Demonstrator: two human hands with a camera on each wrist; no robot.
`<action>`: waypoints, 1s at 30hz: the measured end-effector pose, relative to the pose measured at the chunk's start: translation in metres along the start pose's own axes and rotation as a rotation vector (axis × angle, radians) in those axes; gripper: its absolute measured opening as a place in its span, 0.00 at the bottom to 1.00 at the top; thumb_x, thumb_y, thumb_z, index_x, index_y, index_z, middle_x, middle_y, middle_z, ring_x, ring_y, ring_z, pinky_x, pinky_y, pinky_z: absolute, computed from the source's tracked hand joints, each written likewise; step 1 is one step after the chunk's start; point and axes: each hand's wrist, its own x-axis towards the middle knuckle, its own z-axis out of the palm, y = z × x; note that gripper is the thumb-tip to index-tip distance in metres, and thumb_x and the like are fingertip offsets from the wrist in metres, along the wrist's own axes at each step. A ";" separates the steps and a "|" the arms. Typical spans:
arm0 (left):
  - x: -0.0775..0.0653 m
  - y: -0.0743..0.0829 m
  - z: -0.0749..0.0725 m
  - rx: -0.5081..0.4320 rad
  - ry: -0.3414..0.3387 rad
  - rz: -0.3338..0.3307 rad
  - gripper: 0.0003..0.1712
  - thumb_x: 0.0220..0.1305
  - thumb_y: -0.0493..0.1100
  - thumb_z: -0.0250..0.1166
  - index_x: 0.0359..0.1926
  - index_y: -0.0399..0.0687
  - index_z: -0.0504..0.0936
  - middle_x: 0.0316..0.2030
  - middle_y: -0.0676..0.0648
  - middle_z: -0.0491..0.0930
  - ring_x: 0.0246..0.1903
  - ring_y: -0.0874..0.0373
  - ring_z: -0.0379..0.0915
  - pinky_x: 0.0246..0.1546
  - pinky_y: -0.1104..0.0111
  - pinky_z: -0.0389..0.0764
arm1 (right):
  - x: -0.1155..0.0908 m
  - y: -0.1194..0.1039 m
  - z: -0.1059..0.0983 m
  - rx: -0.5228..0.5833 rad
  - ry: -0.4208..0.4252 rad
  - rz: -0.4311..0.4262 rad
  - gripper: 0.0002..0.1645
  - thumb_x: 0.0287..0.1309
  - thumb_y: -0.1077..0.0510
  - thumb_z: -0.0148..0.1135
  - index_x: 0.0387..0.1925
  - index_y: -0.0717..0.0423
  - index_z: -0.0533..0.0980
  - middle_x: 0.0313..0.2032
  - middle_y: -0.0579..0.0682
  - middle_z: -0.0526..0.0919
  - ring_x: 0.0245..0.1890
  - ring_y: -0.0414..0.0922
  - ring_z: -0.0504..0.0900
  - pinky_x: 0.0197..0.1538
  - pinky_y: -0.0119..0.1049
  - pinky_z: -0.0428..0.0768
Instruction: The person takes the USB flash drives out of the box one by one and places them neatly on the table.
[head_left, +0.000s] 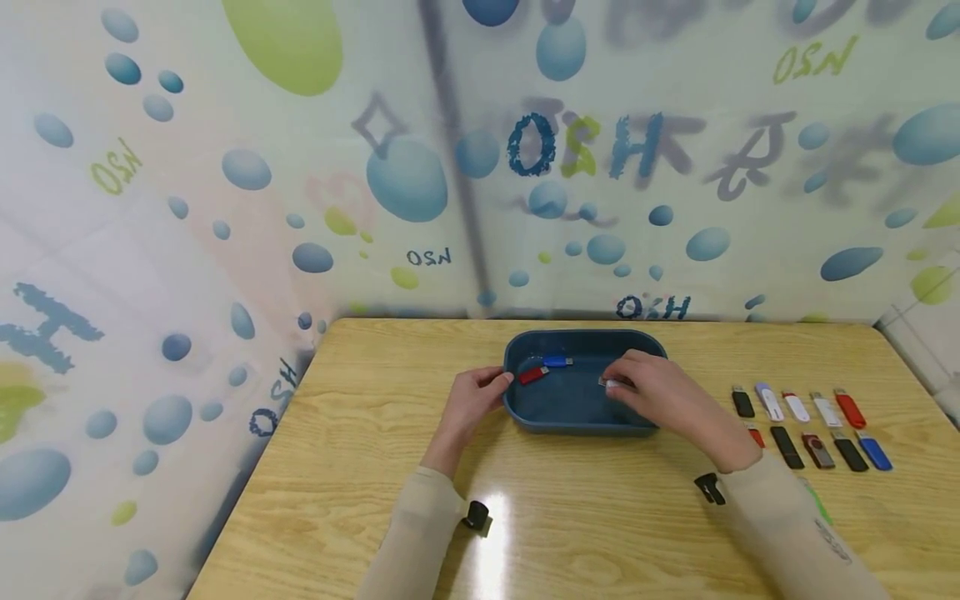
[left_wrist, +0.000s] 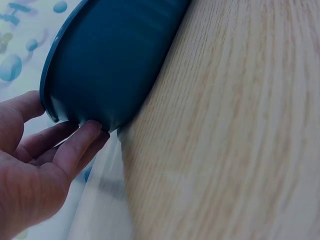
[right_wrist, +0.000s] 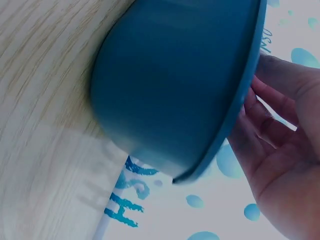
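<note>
A dark blue plastic tray (head_left: 581,428) stands near the back of the table. My left hand (head_left: 474,402) grips its left end, thumb at the rim and fingers against the outer wall, as the left wrist view shows. Inside lie a blue USB stick (head_left: 555,362) and a red USB stick (head_left: 533,375), side by side toward the left. Over the tray's right half, my right hand (head_left: 660,393) pinches a white USB stick (head_left: 611,383) with its metal plug pointing left. The fingertips are hidden behind the tray wall (right_wrist: 165,85) in the right wrist view.
Two rows of USB sticks lie on the table (head_left: 337,467) at the right, among them a red one (head_left: 851,409), a blue one (head_left: 875,452) and a black one (head_left: 787,447). A green object (head_left: 819,503) shows partly behind the right sleeve. Patterned curtains (head_left: 480,208) hang behind and left.
</note>
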 end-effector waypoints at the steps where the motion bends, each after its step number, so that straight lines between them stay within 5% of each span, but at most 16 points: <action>1: 0.000 -0.001 0.000 0.003 -0.002 0.004 0.23 0.75 0.41 0.64 0.63 0.29 0.79 0.56 0.32 0.81 0.51 0.45 0.84 0.51 0.59 0.86 | -0.002 0.000 -0.002 0.002 0.001 0.007 0.09 0.67 0.59 0.69 0.46 0.57 0.85 0.40 0.48 0.82 0.38 0.45 0.81 0.40 0.45 0.84; 16: 0.000 -0.001 -0.001 0.002 -0.008 0.020 0.25 0.75 0.41 0.63 0.65 0.27 0.77 0.57 0.31 0.80 0.52 0.44 0.83 0.52 0.60 0.86 | -0.042 0.012 -0.020 0.011 0.079 0.146 0.11 0.67 0.58 0.69 0.48 0.59 0.84 0.39 0.47 0.81 0.36 0.43 0.79 0.37 0.41 0.81; 30: 0.000 -0.002 0.000 -0.019 -0.009 0.016 0.25 0.76 0.39 0.62 0.65 0.25 0.75 0.57 0.29 0.79 0.55 0.39 0.81 0.52 0.58 0.86 | -0.076 0.029 -0.024 -0.004 0.173 0.230 0.13 0.67 0.57 0.69 0.48 0.61 0.84 0.40 0.53 0.83 0.37 0.50 0.84 0.40 0.51 0.87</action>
